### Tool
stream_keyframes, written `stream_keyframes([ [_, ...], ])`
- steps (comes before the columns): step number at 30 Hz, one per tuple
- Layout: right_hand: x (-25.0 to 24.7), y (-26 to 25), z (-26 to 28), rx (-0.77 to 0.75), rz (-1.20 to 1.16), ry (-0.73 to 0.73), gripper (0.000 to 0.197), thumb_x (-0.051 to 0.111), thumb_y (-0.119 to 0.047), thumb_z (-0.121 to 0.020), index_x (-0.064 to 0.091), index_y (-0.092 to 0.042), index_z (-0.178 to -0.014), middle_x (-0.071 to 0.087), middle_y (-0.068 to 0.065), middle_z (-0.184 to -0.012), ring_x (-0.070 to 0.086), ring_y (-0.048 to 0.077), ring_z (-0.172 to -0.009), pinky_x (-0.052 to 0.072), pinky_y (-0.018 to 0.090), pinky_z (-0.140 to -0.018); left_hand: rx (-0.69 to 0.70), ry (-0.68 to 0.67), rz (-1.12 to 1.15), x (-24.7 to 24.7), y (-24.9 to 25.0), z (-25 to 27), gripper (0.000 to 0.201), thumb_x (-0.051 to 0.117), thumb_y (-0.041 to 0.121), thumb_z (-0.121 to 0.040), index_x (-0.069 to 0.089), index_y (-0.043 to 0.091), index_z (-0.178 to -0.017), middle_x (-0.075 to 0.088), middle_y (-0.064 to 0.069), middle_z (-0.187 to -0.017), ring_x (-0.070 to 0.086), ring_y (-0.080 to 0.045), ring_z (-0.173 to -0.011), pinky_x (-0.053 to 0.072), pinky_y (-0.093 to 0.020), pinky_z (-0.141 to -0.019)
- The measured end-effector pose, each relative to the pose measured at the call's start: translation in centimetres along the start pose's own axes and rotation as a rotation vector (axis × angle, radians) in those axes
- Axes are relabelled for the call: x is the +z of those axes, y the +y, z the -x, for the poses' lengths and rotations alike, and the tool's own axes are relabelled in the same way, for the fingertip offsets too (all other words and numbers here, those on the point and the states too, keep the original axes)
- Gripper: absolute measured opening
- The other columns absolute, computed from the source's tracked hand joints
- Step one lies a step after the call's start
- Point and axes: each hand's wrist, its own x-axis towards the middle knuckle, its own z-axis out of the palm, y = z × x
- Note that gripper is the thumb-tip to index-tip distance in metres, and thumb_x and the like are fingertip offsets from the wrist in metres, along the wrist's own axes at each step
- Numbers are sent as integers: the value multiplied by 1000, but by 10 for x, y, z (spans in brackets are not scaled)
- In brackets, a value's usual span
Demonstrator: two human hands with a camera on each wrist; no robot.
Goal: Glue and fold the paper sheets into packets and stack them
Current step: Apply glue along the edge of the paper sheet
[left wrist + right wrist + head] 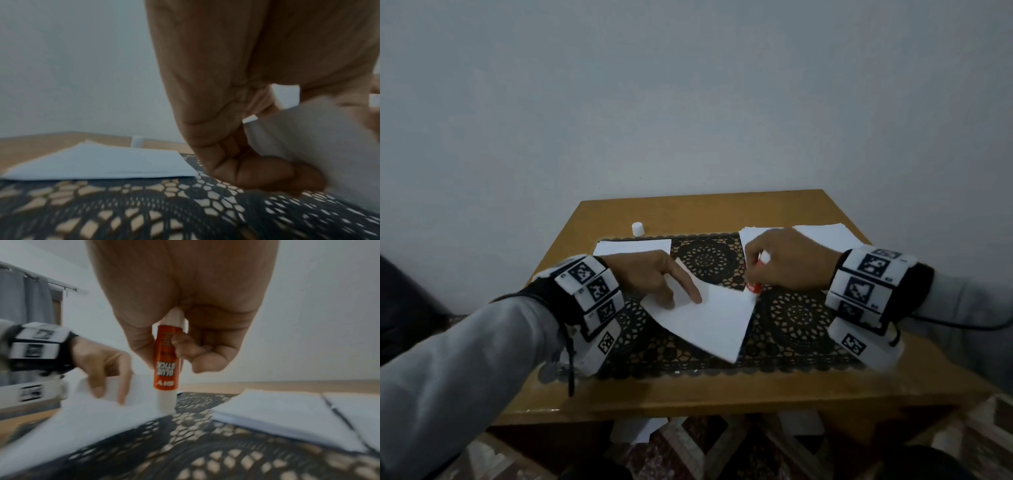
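Head view: one glue stick [856, 287], one cap [638, 228], three paper stacks [633, 247]

Cap [638, 228] behind left stack [633, 247], sheet [709, 318] mid-mat [801, 329].

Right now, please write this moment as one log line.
step: gluing | right hand: holds glue stick, tip on sheet corner | left hand: presses sheet | cap: off, on table

- Head view: high above the table [702, 209], facing forward and down.
- Left wrist view: just above the black lace mat [123, 211], very close, looking along it.
- Right wrist view: equally low over the mat; both wrist views share it.
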Motion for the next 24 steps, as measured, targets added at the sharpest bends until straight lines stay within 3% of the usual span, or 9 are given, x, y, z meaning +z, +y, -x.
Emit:
stream_keyframes([
  [3, -8, 8, -8, 40, 20, 150, 13, 69, -28, -78, 67, -15, -78, 62, -6, -80, 57, 16, -78, 44, 31, -66, -19, 124, -20, 10, -5, -2, 41, 67, 1, -79, 71, 25, -112, 56, 8, -130, 49, -12, -118, 35, -22, -101],
  [6, -7, 10, -12, 62, 25, 207, 14, 71, -28, -78, 64, -15, -81, 60, -6, -80, 56, 16, -78, 40, 27, -60, -95, 245, -95, 20, -11, -9, 41, 69, 6, -78, 68, 25, -115, 51, 3, -135, 47, -16, -120, 35, -22, -99],
  [19, 29, 1, -31, 92, 53, 58, 13, 67, -26, -84, 69, -16, -91, 63, -3, -92, 61, 17, -84, 52, 33, -71, -172, 250, -104, 34, -19, -14, 37, 74, 25, -79, 64, 31, -114, 46, 5, -140, 42, -18, -126, 31, -27, -99],
  [24, 29, 1, -32, 50, 59, 15, 11, 65, -23, -85, 68, -14, -92, 59, -4, -93, 58, 16, -86, 46, 27, -68, -171, 292, -126, 37, -17, -13, 50, 75, 29, -79, 57, 29, -126, 45, 6, -142, 40, -17, -129, 28, -23, -95],
])
